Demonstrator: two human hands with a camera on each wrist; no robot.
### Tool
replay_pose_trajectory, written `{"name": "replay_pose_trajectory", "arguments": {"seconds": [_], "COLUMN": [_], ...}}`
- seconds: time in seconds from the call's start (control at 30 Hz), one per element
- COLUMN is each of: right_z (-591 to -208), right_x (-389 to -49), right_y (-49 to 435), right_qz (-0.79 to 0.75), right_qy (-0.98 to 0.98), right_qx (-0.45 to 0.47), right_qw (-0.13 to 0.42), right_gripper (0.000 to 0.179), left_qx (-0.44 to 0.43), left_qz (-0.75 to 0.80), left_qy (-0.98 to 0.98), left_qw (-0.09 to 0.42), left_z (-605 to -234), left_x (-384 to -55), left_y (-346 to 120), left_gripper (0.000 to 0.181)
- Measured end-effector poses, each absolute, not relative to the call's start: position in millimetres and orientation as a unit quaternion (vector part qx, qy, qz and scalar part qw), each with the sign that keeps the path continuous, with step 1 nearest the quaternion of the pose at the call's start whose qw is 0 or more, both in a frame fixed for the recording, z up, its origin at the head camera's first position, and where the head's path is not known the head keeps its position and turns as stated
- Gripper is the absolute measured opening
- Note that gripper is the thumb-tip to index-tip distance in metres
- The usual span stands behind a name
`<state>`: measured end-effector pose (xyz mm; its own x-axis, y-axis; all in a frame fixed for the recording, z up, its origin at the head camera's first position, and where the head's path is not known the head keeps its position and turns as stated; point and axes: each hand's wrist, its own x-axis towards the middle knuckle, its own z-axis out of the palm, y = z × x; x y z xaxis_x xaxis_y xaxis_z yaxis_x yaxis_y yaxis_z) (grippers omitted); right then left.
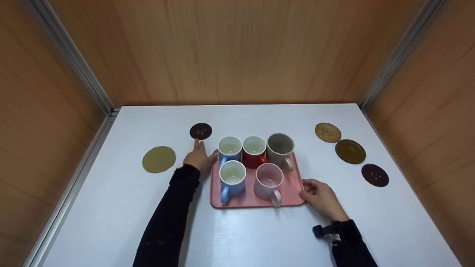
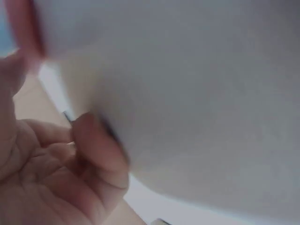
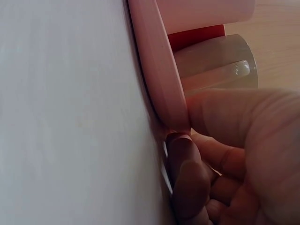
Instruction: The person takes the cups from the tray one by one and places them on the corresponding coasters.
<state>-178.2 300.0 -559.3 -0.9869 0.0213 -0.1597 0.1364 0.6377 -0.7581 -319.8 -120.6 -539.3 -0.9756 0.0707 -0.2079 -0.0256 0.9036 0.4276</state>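
A pink tray (image 1: 289, 196) lies on the white table, carrying a back blue mug (image 1: 230, 155), a front blue mug (image 1: 231, 188), a red mug (image 1: 251, 159), a grey mug (image 1: 274, 155) and a pale pink mug (image 1: 262, 190). My left hand (image 1: 198, 160) is at the tray's left side, thumb by its rim. Two of its fingers stretch up to the near edge of a dark brown coaster (image 1: 200, 131). At the front right corner my right hand (image 1: 322, 196) pinches the tray's rim (image 3: 159, 65), thumb above and fingers below.
An olive round coaster (image 1: 159, 159) lies to the left. On the right, a tan coaster (image 1: 328, 132), a brown coaster (image 1: 350, 151) and another dark coaster (image 1: 375, 175) form a slanting row. Wooden walls (image 1: 237, 52) enclose the table at the back and both sides.
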Motion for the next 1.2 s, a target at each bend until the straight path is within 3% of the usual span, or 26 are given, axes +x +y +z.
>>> {"name": "replay_pose_trajectory", "arguments": {"seconds": [0.1,0.37,0.83,1.2], "right_z": [-559,-557,-557,-558], "right_x": [-176,-176,-177,-177], "right_y": [301,302,305,300], "right_qz": [-0.417,-0.424,-0.418,-0.416], "right_qy": [0.905,0.902,0.904,0.904], "right_qx": [0.048,0.037,0.048,0.049], "right_qw": [0.069,0.069,0.073,0.085], "right_gripper": [0.047,0.048,0.049,0.048], "left_qx": [0.026,0.046,0.06,0.011], "left_qz": [0.258,0.335,0.289,0.246], "left_qy": [0.959,0.94,0.955,0.969], "left_qw": [0.113,0.042,0.017,-0.009], "left_z": [-530,-533,-532,-523], "left_x": [-307,-255,-228,-190], "left_y": [-121,-116,-107,-129], "left_gripper": [0.089,0.072,0.057,0.065]}}
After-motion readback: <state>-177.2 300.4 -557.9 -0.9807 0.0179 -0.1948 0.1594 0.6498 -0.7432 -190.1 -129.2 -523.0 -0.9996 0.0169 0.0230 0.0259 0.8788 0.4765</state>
